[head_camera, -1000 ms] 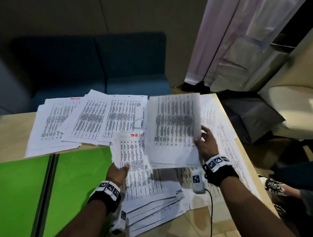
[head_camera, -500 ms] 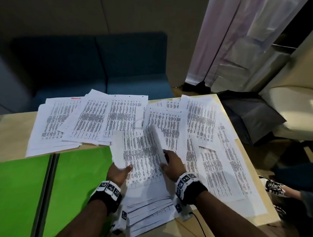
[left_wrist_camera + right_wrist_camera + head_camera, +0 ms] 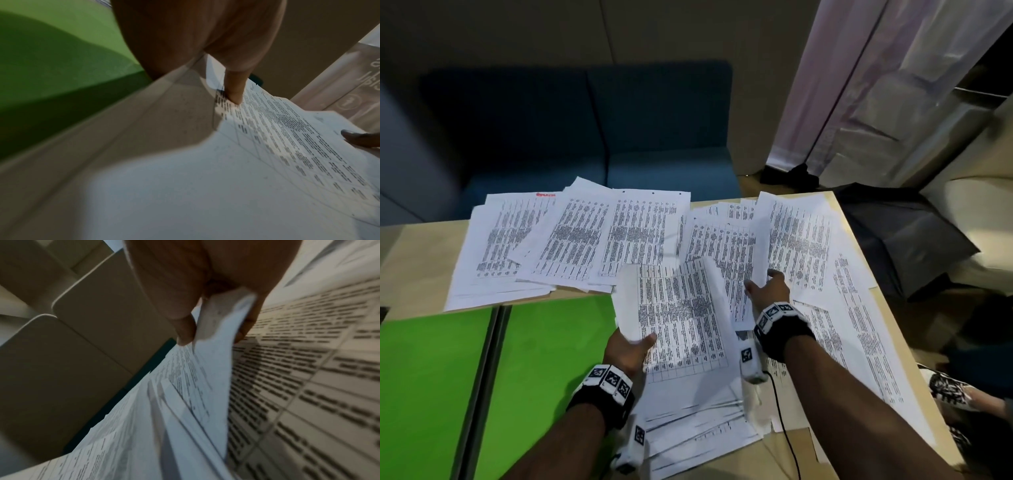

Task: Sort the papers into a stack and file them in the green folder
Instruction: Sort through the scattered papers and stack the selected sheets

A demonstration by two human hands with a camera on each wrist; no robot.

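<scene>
An open green folder [image 3: 544, 359] lies at the table's near left. My left hand [image 3: 631, 346] grips the left edge of the gathered paper stack [image 3: 681, 329], thumb on top; the left wrist view shows that thumb [image 3: 234, 91] pressing the printed top sheet [image 3: 287, 146]. My right hand [image 3: 765, 286] is farther back and right, pinching the lower left edge of another printed sheet [image 3: 798, 240], which curls up off the table. In the right wrist view that sheet [image 3: 220, 331] sits between thumb and fingers. More loose printed papers [image 3: 571, 240] are spread across the far side.
The wooden table [image 3: 414, 253] ends at the right near a dark bag [image 3: 904, 240] on the floor. A blue sofa [image 3: 585, 137] stands behind the table. A thin black cable [image 3: 787, 428] runs from my right wrist over the near papers.
The sheet my right hand held up was laid on the stack in my left hand. The right hand then moved back and right and took hold of another sheet.
</scene>
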